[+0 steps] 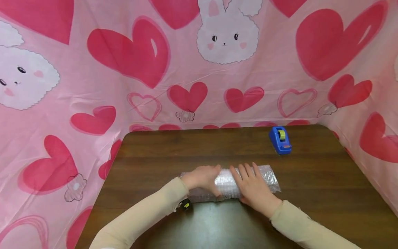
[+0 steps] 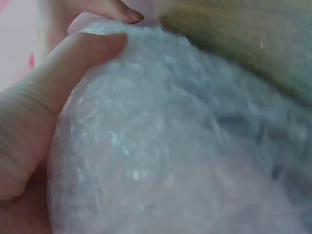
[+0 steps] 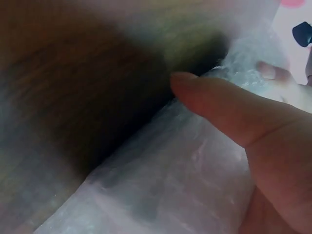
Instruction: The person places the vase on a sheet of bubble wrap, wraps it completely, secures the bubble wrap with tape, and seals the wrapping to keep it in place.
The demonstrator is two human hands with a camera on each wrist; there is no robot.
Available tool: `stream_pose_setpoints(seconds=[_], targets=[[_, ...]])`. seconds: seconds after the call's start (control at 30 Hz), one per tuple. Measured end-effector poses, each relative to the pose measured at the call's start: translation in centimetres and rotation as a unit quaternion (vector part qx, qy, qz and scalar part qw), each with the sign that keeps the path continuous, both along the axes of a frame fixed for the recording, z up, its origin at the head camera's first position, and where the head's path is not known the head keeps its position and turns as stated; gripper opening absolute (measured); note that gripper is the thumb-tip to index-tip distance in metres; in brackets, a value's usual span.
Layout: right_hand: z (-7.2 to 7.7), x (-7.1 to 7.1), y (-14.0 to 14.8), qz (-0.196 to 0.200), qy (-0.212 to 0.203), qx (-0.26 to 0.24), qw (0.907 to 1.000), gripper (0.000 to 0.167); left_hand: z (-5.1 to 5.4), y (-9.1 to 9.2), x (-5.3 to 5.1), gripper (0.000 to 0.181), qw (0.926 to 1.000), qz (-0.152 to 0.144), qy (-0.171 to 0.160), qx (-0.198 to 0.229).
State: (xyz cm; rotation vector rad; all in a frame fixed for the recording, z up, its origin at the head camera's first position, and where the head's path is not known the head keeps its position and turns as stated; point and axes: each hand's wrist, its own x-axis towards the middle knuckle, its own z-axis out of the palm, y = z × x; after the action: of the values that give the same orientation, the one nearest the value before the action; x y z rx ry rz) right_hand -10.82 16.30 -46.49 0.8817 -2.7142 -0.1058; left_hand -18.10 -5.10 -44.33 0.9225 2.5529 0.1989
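Observation:
A roll of bubble wrap lies crosswise on the brown table. On its left part is the left hand, thumb on the near side and fingers over the far side. The right hand grips the roll further right, its fingers spread over the top. The left wrist view shows the wrap close up, the left hand curved around its edge. In the right wrist view the right thumb lies along the wrap, part of the right hand. What is inside the roll cannot be seen.
A blue tape dispenser holding yellowish tape stands at the back right of the table. A small black item with a yellow mark shows by the left wrist. Pink cloth with hearts and rabbits hangs behind and at both sides.

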Motion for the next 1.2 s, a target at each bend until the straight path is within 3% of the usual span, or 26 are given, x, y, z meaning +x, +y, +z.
stream_pose_setpoints(seconds=[0.13, 0.23, 0.37, 0.47, 0.6, 0.73, 1.0, 1.2], targets=[[0.3, -0.7, -0.1, 0.011, 0.002, -0.005, 0.9999, 0.114, 0.3, -0.5, 0.1, 0.111, 0.9994, 0.026, 0.022, -0.006], [0.8, -1.1, -0.1, 0.016, -0.019, -0.007, 0.9997, 0.12, 0.4, -0.8, 0.1, 0.117, 0.9972, 0.029, 0.068, -0.014], [1.7, -1.8, 0.2, 0.025, -0.092, -0.015, 0.9954, 0.129, 0.4, -1.1, 0.2, 0.105, 0.9911, 0.016, 0.132, -0.005], [2.3, -2.4, 0.4, 0.027, -0.149, -0.027, 0.9881, 0.123, 0.3, -1.3, 0.3, 0.096, 0.9882, 0.011, 0.152, 0.012], [2.4, -3.0, 0.4, 0.026, -0.15, -0.029, 0.9879, 0.104, 0.4, -1.5, 0.6, 0.088, 0.9835, 0.003, 0.178, 0.031], [2.3, -3.6, 0.5, 0.02, -0.136, -0.024, 0.9902, 0.096, 0.4, -1.6, 1.0, 0.084, 0.9736, -0.01, 0.225, 0.035], [2.6, -5.2, 0.5, -0.001, -0.192, -0.042, 0.9805, 0.099, -0.1, -1.7, 2.5, 0.074, 0.9431, -0.019, 0.331, 0.017], [2.3, -6.0, 0.6, -0.014, -0.205, -0.036, 0.978, 0.101, -0.9, -1.9, 2.6, 0.077, 0.9383, -0.042, 0.343, 0.004]])
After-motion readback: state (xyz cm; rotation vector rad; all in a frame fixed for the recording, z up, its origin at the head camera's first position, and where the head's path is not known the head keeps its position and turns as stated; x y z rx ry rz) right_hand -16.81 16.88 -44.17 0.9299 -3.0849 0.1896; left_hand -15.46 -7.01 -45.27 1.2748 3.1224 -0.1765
